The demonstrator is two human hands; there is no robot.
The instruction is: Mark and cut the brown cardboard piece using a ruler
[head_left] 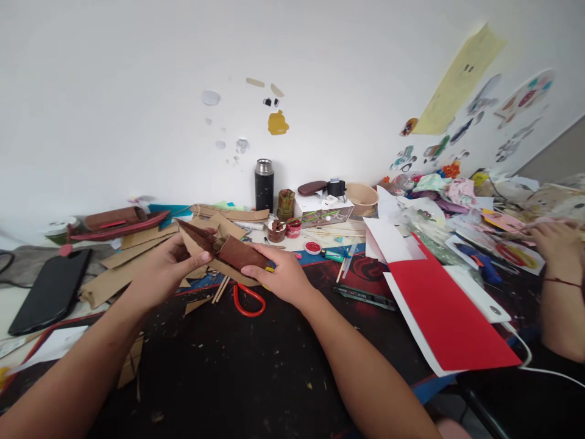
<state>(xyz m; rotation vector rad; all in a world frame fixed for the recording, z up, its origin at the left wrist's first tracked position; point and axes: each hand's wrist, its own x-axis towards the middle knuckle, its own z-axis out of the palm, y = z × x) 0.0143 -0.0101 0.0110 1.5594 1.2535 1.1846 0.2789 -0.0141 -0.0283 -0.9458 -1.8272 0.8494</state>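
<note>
Cardboard piece [240, 255] above the bench [214, 378], 11 o'clock from the red loop handle [249, 300]. Your left hand [169, 268] pinches its pointed end; your right hand [283, 274] clasps the curved part. Shaping and brown colouring look well along; tan outer side remains bare.

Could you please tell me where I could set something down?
The dark mat between the left forearm and right forearm, below the red loop handle, bar crumbs and scraps; a smaller patch between right forearm and red paper. Cardboard crowds the left, jars the wall side.
</note>
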